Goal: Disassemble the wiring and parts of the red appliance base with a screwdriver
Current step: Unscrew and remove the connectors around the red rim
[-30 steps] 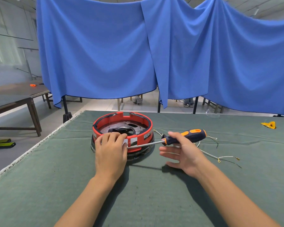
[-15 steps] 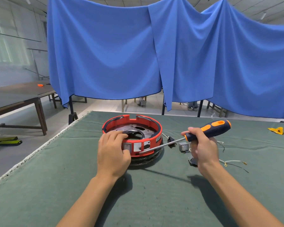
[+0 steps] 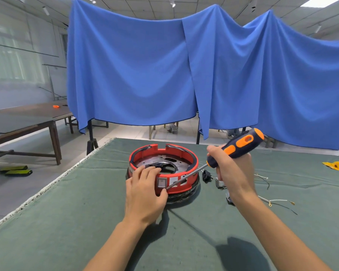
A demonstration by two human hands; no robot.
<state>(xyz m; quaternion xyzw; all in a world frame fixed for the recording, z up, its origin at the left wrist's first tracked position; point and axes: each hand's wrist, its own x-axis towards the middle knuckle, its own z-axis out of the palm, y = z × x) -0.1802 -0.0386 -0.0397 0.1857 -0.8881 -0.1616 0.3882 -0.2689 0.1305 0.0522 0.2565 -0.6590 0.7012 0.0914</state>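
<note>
Nearest the camera, two bare forearms reach forward over a table (image 3: 86, 231) covered in green felt. Taking the red appliance base (image 3: 163, 169) as the reference point: it sits upright on the felt near the middle of the table, a red ring wall around a perforated metal plate, with a black cord coiled under its lower edge.

Left hand (image 3: 145, 192) rests on the near side of the base, fingers curled over the rim and thumb against the outer wall just beside a small rocker switch (image 3: 162, 182).

Right hand (image 3: 230, 169) is raised to the right of the base, fist closed round the screwdriver (image 3: 237, 149), whose dark blue and orange handle tilts up and away. Its shaft slopes down to the left, and the tip meets the base's near wall close to the switch and the left thumb.

On the felt just right of the base lie a black plug (image 3: 206, 175) and small metal parts, partly hidden by the right wrist. Further right lie loose white wires (image 3: 276, 201) with ring terminals. Well to the right sits a yellow object (image 3: 333, 165), its kind unclear.

Beyond the base hangs a blue cloth (image 3: 145, 75). To the far left stands a wooden table (image 3: 27, 118).
</note>
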